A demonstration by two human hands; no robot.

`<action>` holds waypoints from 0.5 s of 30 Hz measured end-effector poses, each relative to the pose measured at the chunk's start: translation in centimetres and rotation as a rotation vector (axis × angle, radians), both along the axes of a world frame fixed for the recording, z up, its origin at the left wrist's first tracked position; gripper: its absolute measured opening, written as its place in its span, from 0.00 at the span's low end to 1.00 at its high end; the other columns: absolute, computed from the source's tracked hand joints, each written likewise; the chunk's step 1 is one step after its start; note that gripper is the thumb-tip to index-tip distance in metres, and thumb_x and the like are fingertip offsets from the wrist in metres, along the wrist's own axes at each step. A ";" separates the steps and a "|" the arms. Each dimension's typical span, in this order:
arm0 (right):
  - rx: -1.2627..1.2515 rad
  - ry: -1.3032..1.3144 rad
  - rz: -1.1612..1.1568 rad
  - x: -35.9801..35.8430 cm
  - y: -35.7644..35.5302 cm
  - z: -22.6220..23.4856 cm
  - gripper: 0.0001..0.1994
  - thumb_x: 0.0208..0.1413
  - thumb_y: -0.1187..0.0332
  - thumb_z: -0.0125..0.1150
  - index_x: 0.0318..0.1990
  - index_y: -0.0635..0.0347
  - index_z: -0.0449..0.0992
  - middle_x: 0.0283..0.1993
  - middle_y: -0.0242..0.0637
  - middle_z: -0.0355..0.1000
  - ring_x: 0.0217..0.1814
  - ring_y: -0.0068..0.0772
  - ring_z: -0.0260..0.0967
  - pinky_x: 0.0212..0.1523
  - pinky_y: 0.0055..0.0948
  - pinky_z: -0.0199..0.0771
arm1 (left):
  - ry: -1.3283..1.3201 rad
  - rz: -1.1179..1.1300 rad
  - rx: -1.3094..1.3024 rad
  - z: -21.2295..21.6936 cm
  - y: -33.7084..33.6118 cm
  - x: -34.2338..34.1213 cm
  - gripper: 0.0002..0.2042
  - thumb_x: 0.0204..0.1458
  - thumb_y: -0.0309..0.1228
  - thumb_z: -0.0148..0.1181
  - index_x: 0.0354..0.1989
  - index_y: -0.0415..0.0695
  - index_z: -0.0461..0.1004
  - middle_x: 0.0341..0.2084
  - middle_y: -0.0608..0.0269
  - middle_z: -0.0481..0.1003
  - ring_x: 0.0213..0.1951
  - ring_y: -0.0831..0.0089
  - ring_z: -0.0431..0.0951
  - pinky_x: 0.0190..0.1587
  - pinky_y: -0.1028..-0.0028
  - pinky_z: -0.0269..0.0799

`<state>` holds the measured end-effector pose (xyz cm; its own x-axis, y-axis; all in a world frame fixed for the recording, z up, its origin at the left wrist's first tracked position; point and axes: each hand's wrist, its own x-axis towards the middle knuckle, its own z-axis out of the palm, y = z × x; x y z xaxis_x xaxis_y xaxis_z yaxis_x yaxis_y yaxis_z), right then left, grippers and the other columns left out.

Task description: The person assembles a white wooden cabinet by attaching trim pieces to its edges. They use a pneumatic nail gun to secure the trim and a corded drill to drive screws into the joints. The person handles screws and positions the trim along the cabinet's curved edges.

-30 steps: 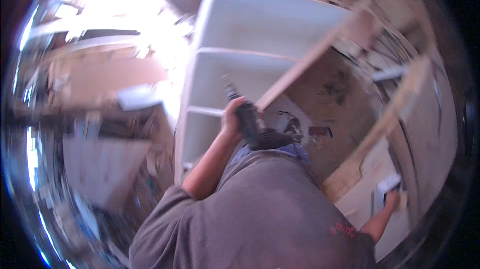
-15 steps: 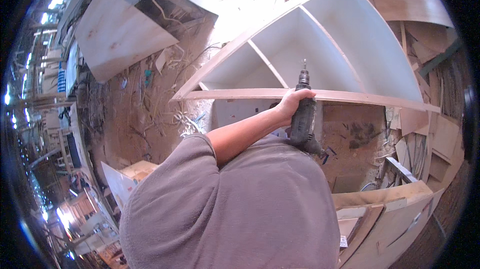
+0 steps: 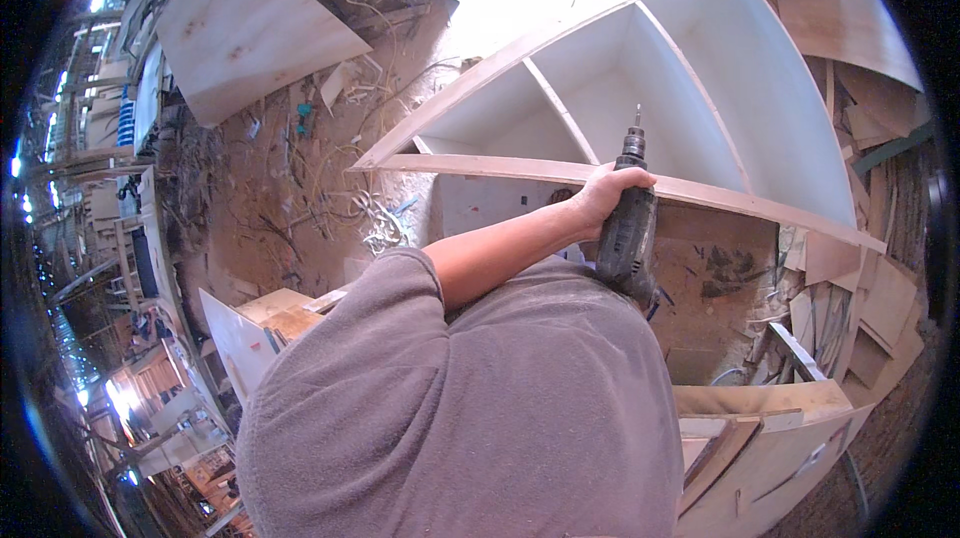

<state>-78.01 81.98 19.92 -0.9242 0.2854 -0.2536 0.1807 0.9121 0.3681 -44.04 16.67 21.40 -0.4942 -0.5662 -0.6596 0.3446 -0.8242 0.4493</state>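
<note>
My left hand [image 3: 603, 196] is wrapped around the grip of a dark grey power drill [image 3: 630, 223]. The drill stands upright with its bit pointing up and away from me. It is held against a long bare wooden strip [image 3: 500, 170] that runs along the front edge of a white shelf cabinet [image 3: 700, 68]. The cabinet has several open compartments. My bare forearm reaches out from a grey sleeve [image 3: 400, 288]. My grey shirt fills the lower middle of the view. My right hand is not visible.
A large plywood sheet [image 3: 250, 28] lies at the upper left. Wires and shavings [image 3: 370, 218] litter the dusty floor. Wood offcuts [image 3: 860, 278] pile up at the right. Stacked boards [image 3: 760, 438] sit at the lower right, and a white panel [image 3: 235, 338] at the lower left.
The view has swung round since a second ago, and my right hand, then at the lower right, has left the picture. The drill stays in my left hand at the strip.
</note>
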 end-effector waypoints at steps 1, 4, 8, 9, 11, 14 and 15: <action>0.003 0.007 0.001 -0.1 0.0 0.2 0.20 0.60 0.60 0.58 0.50 0.67 0.82 0.46 0.54 0.81 0.46 0.55 0.79 0.48 0.49 0.78 | 0.011 -0.024 0.001 0.0 -0.1 0.1 0.13 0.52 0.36 0.67 0.37 0.40 0.72 0.26 0.56 0.75 0.24 0.64 0.78 0.25 0.62 0.77; 0.015 0.054 0.018 -0.7 -0.1 1.9 0.19 0.60 0.60 0.59 0.50 0.67 0.82 0.46 0.54 0.81 0.45 0.54 0.80 0.48 0.48 0.78 | 0.022 -0.082 -0.028 0.0 -0.4 0.4 0.14 0.52 0.36 0.69 0.37 0.41 0.73 0.27 0.57 0.75 0.24 0.65 0.78 0.25 0.63 0.76; -0.030 0.271 0.081 -1.8 -3.2 6.6 0.19 0.59 0.61 0.60 0.50 0.67 0.82 0.45 0.53 0.82 0.44 0.53 0.80 0.47 0.47 0.78 | -0.048 -0.128 -0.134 0.0 -0.8 0.7 0.14 0.49 0.36 0.73 0.35 0.41 0.76 0.25 0.62 0.76 0.22 0.72 0.76 0.25 0.69 0.75; -0.108 0.349 0.149 -1.9 -5.4 7.6 0.19 0.59 0.61 0.60 0.50 0.67 0.82 0.45 0.53 0.82 0.44 0.53 0.80 0.46 0.47 0.78 | -0.069 -0.151 -0.167 0.0 -0.9 0.8 0.14 0.49 0.37 0.73 0.35 0.41 0.77 0.25 0.62 0.77 0.22 0.72 0.76 0.25 0.69 0.75; -0.359 0.406 0.354 -1.6 -12.2 8.4 0.18 0.59 0.61 0.60 0.50 0.66 0.82 0.44 0.53 0.82 0.43 0.52 0.80 0.46 0.47 0.79 | -0.048 -0.211 -0.191 0.1 -1.2 1.3 0.15 0.47 0.38 0.74 0.35 0.40 0.79 0.26 0.62 0.77 0.25 0.73 0.78 0.28 0.70 0.76; -0.865 0.189 0.591 1.9 -27.9 5.6 0.14 0.59 0.70 0.68 0.50 0.69 0.81 0.44 0.43 0.82 0.46 0.36 0.77 0.50 0.33 0.77 | -0.060 -0.282 -0.197 0.4 -1.6 2.2 0.15 0.46 0.37 0.75 0.35 0.39 0.80 0.27 0.61 0.77 0.28 0.72 0.78 0.32 0.70 0.77; -1.050 0.103 0.666 4.6 -33.2 4.4 0.14 0.58 0.70 0.72 0.49 0.68 0.81 0.44 0.40 0.81 0.44 0.33 0.77 0.51 0.32 0.77 | -0.001 -0.279 -0.224 0.6 -1.8 2.7 0.18 0.46 0.38 0.75 0.38 0.38 0.81 0.30 0.60 0.79 0.31 0.72 0.79 0.35 0.70 0.77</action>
<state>-73.41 48.75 24.35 -0.8405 -0.5418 0.0067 -0.4441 0.6819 -0.5812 -41.31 14.86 22.05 -0.6495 -0.5403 -0.5350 0.1197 -0.7675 0.6297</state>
